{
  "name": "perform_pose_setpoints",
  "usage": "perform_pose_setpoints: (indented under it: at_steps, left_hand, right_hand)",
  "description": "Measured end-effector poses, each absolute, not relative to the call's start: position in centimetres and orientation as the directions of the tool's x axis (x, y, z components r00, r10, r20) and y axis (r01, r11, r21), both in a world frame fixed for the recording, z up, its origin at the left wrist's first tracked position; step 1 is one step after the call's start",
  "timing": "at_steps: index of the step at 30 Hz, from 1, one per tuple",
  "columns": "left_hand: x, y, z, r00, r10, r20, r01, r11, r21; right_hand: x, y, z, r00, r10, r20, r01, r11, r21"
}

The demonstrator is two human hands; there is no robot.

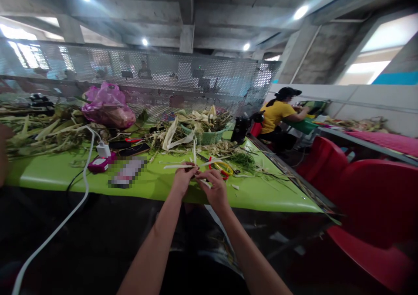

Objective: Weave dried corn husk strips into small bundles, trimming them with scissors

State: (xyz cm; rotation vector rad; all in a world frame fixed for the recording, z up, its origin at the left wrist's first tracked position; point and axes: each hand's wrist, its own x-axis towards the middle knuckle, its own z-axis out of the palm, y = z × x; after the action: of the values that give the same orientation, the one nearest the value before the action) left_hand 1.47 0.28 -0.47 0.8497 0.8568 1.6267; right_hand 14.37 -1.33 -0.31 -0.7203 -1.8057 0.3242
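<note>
My left hand (183, 178) and my right hand (214, 187) meet above the front edge of the green table (48, 173). Both pinch thin pale strips of dried husk (195, 155); one strip stands upright between them, others stretch left and right. Red-and-yellow scissors (223, 168) lie on the table just behind my right hand. A green basket (206, 136) heaped with husks stands farther back.
Husk piles (42, 127) cover the table's far left, next to a pink plastic bag (107, 105). A white cable (85, 173), a charger and a pink device (99, 164) lie at left. Red chairs (375, 199) stand at right. A person in yellow (277, 114) sits beyond.
</note>
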Motion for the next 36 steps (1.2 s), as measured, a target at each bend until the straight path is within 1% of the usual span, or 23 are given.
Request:
perform_pose_setpoints:
  at_steps: [3,8,11,14,17,21,24,27,29,33,36]
  left_hand:
    - [1.7,0.1,-0.7,-0.155,0.983,0.101,-0.426,-0.159,0.891]
    - [1.8,-0.6,-0.5,-0.002,0.994,0.113,-0.388,-0.105,0.916]
    - [1.7,-1.1,-0.1,0.074,0.988,0.134,-0.385,-0.096,0.918]
    - [1.7,-1.4,0.1,0.103,0.982,0.156,-0.355,-0.11,0.928]
    - [1.9,-1.3,-0.1,0.076,0.984,0.161,-0.311,-0.13,0.941]
    - [1.8,-0.6,-0.6,-0.077,0.986,0.148,-0.297,-0.165,0.941]
    - [1.7,-0.1,-0.7,-0.183,0.972,0.145,-0.288,-0.194,0.938]
    - [1.6,0.1,-0.9,-0.238,0.961,0.144,-0.258,-0.205,0.944]
    - [1.7,0.2,-0.9,-0.239,0.959,0.155,-0.233,-0.212,0.949]
    - [2.0,-0.2,-0.8,-0.151,0.964,0.218,-0.1,-0.234,0.967]
    - [2.0,-0.6,-0.5,-0.101,0.965,0.241,-0.036,-0.245,0.969]
  right_hand:
    - [14.6,-1.1,-0.2,-0.102,0.643,0.759,0.264,0.753,-0.603]
    - [14.7,-0.5,-0.4,0.073,0.724,0.686,0.244,0.653,-0.716]
    - [14.7,-0.2,-0.5,0.134,0.789,0.6,0.221,0.566,-0.794]
    - [14.6,-0.2,-0.5,0.161,0.806,0.57,0.225,0.532,-0.816]
    - [14.5,-0.4,-0.3,0.15,0.801,0.58,0.245,0.538,-0.806]
    - [14.5,-0.3,-0.5,0.101,0.836,0.54,0.256,0.503,-0.826]
    - [14.5,0.0,-1.0,0.07,0.853,0.517,0.236,0.49,-0.84]
    - [14.7,0.1,-1.3,0.041,0.851,0.523,0.184,0.508,-0.841]
    - [14.8,0.0,-1.3,0.013,0.852,0.524,0.115,0.519,-0.847]
    - [14.9,-0.3,-0.7,-0.029,0.866,0.499,-0.061,0.497,-0.866]
    - [14.8,-0.3,-0.5,-0.02,0.882,0.472,-0.13,0.466,-0.875]
